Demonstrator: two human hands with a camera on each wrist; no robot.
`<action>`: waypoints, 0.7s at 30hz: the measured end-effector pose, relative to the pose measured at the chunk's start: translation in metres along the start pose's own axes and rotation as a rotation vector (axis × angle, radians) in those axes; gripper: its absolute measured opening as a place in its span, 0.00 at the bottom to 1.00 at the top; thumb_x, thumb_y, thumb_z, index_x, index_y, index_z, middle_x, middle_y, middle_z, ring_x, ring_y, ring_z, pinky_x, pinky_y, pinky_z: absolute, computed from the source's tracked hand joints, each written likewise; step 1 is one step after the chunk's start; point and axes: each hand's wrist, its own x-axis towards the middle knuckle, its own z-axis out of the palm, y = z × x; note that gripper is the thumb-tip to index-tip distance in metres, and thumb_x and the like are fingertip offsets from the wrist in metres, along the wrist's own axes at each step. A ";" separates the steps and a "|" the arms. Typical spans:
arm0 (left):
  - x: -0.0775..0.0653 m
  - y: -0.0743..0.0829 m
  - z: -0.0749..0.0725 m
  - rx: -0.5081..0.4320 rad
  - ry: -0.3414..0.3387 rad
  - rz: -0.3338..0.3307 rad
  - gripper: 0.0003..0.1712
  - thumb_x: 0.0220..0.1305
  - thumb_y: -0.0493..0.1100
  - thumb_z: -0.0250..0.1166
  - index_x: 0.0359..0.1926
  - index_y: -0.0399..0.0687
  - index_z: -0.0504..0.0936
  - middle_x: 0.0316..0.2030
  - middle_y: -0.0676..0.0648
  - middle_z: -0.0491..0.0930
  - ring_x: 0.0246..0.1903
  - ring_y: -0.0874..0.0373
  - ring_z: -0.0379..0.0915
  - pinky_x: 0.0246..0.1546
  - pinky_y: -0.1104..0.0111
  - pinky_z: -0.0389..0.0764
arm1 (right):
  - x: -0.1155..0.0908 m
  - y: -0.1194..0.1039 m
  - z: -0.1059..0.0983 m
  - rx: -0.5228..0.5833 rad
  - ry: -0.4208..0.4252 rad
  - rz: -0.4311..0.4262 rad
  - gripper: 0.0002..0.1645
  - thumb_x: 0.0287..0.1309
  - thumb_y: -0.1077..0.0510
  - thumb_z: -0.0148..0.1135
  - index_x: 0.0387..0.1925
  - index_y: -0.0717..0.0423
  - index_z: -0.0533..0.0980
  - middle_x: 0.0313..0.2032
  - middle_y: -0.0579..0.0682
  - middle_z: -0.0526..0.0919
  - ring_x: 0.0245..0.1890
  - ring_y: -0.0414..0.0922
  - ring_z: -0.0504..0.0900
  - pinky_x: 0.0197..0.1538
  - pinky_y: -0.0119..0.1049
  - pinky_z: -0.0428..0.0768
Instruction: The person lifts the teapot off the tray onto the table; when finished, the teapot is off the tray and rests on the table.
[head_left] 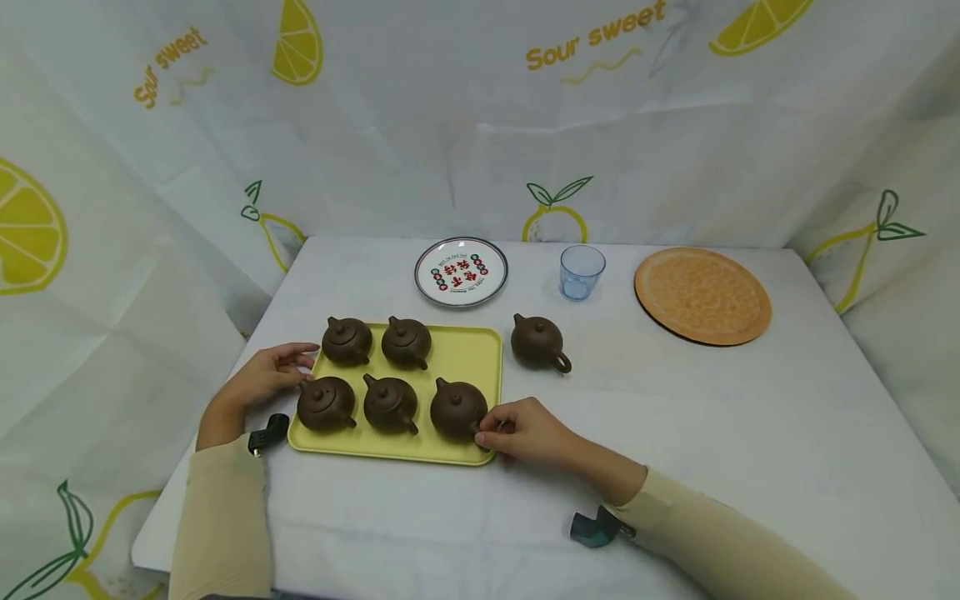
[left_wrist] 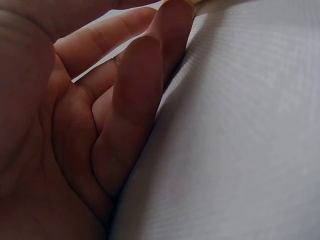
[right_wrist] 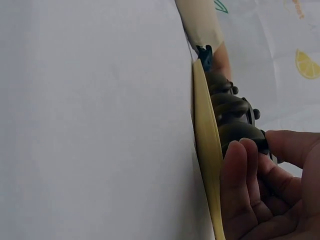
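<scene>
A yellow tray (head_left: 465, 350) bears several dark brown teapots, two in its back row and three in its front row. At the front right corner, my right hand (head_left: 525, 429) pinches the handle of a teapot (head_left: 456, 408) between thumb and fingers; the right wrist view shows this teapot (right_wrist: 240, 134) beside the thumb. My left hand (head_left: 266, 375) rests at the tray's left edge, fingers loosely bent near the front-left teapot (head_left: 326, 403) and the back-left teapot (head_left: 347, 341). In the left wrist view the left fingers (left_wrist: 137, 80) lie against the white cloth, with a bit of yellow at their tips.
Another brown teapot (head_left: 537, 340) stands on the white table (head_left: 675, 417) just right of the tray. Behind are a patterned plate (head_left: 480, 292), a blue glass (head_left: 581, 271) and a round tan mat (head_left: 703, 296). A lemon-printed curtain (head_left: 420, 125) hangs behind the table.
</scene>
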 end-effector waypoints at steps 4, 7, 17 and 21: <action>-0.001 -0.001 0.000 0.010 0.002 -0.019 0.29 0.54 0.27 0.56 0.59 0.32 0.62 0.40 0.35 0.72 0.34 0.56 0.77 0.31 0.69 0.76 | -0.004 -0.005 0.006 0.100 -0.004 0.038 0.09 0.54 0.55 0.60 0.31 0.58 0.78 0.19 0.55 0.79 0.19 0.49 0.78 0.26 0.39 0.77; -0.001 -0.002 -0.001 0.007 0.001 -0.023 0.29 0.54 0.27 0.55 0.59 0.33 0.63 0.41 0.35 0.72 0.35 0.56 0.77 0.31 0.68 0.76 | -0.008 -0.016 0.007 0.141 -0.002 0.052 0.09 0.56 0.59 0.57 0.32 0.64 0.76 0.22 0.59 0.79 0.21 0.54 0.78 0.27 0.42 0.78; 0.000 -0.001 0.000 0.010 -0.001 0.002 0.28 0.54 0.28 0.57 0.58 0.31 0.63 0.40 0.35 0.72 0.34 0.56 0.77 0.31 0.69 0.76 | -0.018 -0.037 0.001 0.170 -0.017 0.083 0.09 0.60 0.63 0.51 0.35 0.68 0.71 0.26 0.62 0.80 0.25 0.58 0.80 0.32 0.47 0.77; 0.000 0.000 -0.001 0.007 -0.004 -0.003 0.28 0.55 0.28 0.57 0.59 0.31 0.63 0.40 0.35 0.73 0.34 0.56 0.77 0.32 0.69 0.76 | -0.021 -0.039 -0.003 0.130 -0.006 0.062 0.08 0.59 0.64 0.51 0.34 0.69 0.71 0.25 0.61 0.80 0.26 0.55 0.81 0.34 0.46 0.77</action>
